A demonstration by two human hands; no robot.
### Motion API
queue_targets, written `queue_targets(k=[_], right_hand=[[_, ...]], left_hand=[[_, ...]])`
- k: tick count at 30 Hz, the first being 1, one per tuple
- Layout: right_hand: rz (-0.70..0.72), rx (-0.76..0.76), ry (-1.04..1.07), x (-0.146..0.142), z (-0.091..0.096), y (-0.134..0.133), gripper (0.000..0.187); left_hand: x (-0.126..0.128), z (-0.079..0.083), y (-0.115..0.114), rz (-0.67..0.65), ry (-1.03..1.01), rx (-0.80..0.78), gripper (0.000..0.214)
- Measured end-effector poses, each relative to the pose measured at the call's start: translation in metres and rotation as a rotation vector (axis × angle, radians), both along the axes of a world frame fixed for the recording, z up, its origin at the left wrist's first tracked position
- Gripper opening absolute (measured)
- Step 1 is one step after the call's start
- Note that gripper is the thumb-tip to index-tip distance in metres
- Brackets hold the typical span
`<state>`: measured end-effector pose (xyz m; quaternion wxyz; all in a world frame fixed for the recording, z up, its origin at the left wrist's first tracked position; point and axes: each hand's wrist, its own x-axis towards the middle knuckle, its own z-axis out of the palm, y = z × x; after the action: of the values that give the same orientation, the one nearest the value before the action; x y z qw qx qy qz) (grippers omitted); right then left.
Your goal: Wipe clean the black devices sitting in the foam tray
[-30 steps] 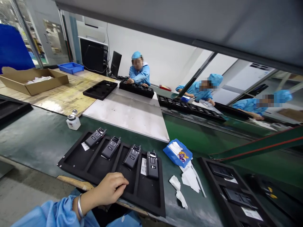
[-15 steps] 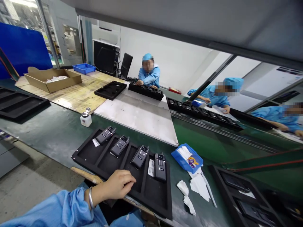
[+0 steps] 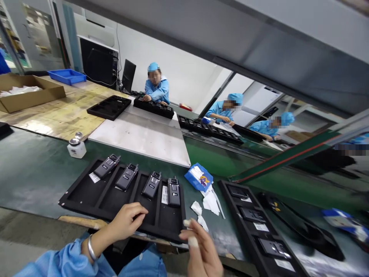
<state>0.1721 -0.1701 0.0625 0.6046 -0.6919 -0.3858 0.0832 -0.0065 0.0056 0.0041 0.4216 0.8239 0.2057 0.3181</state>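
Note:
A black divided tray (image 3: 103,206) lies before me, with handheld two-way radios (image 3: 126,177) in its compartments, each near the far side. White label strips show beside or under several of them. My left hand (image 3: 128,221) rests over the tray's near edge, fingers loosely bent, thumb apart, holding nothing. At the tray's near right corner is my right hand (image 3: 203,250), its fingers parted and whitish finger cots on some tips; I see nothing in its grasp. The nearest radio to it is the rightmost one (image 3: 173,192).
Right of the tray are a blue bin (image 3: 198,177) and crumpled white wipes (image 3: 211,202). Another black tray (image 3: 245,225) of radios stands further right. A white pump bottle (image 3: 77,146) and a pale board (image 3: 141,138) lie beyond. Co-workers (image 3: 157,86) sit across the line.
My right hand has come into view at the tray's near right corner. The view has swung right, so the scene sits further left. My left hand stays at the tray's near edge.

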Motion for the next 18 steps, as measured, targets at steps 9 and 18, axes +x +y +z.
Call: queue_targets(k=[9, 18], right_hand=[[-0.133, -0.206, 0.188, 0.048, -0.087, 0.032, 0.059], [-0.1, -0.143, 0.371, 0.064, -0.092, 0.037, 0.061]], left_hand=[[-0.002, 0.004, 0.007, -0.05, 0.085, -0.192, 0.022], [0.001, 0.006, 0.002, -0.006, 0.103, -0.22, 0.022]])
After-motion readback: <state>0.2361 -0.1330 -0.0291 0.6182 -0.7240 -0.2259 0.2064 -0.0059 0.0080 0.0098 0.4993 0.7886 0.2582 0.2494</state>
